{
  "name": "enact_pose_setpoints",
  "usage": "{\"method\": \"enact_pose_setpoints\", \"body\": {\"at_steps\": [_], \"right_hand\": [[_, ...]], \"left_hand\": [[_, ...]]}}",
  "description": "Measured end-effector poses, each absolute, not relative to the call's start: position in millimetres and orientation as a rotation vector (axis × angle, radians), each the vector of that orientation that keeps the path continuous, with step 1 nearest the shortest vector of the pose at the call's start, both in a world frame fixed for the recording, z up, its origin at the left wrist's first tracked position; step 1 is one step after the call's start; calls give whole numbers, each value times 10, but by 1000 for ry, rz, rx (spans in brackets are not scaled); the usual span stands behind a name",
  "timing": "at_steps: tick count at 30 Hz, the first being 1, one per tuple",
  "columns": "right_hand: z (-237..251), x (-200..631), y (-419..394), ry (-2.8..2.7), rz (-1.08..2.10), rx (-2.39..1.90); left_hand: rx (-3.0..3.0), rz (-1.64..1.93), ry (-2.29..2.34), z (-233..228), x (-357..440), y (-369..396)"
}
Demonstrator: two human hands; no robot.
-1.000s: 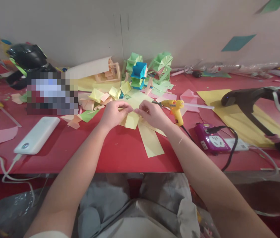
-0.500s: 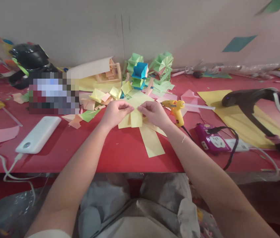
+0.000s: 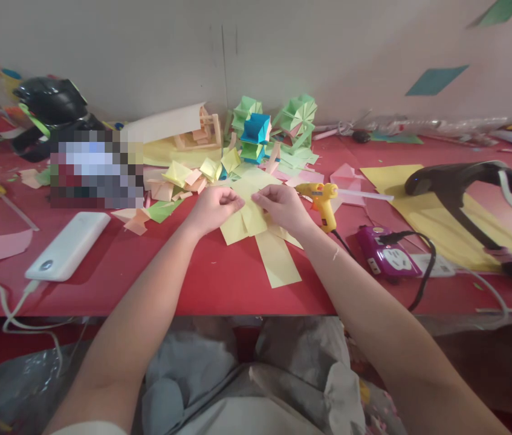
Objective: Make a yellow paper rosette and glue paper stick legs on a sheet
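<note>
Near the middle of the tabletop (image 3: 219, 284), the left hand (image 3: 213, 208) and right hand (image 3: 283, 205) meet on a folded paper (image 3: 244, 220), which lies over a paper strip (image 3: 278, 260) reaching toward the front edge. Just right of the right hand lies a glue gun (image 3: 321, 199), and right of that, a power strip (image 3: 385, 254). A power bank (image 3: 68, 244) sits toward the left front edge. Behind the hands (toward the back edge) stand folded paper models (image 3: 274, 124).
</note>
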State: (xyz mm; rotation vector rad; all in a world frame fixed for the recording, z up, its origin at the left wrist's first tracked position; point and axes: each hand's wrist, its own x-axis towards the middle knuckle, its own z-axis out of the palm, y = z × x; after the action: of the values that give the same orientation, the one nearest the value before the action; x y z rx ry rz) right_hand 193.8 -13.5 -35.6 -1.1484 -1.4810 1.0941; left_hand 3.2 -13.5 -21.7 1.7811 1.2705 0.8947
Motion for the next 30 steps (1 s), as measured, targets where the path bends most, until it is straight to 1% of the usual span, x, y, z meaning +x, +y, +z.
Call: {"method": "enact_pose_setpoints", "body": {"at_steps": [4,10,16,20,25,30], "right_hand": [[-337,1935,-148,-1501,1010,-1127],[-302,1974,-146,-1495,1131,-1109],[-277,2010,-160,-1739,929,-1099],[-245,2002,-181,-1804,936,-1082],[-236,1998,-182,-1792,981,-1096],[-261,2008,-192,-1891,941,-1056]], "left_hand": [[1776,866,1247,-222,21,-134],[1757,1037,1247,-182,48,-146],[1671,813,1152,-252,-11,-127],[1635,865,1103,-257,1,-129],[1688,1028,1178,-237,17,-119],[1650,889,1098,-195,21,-158]]}}
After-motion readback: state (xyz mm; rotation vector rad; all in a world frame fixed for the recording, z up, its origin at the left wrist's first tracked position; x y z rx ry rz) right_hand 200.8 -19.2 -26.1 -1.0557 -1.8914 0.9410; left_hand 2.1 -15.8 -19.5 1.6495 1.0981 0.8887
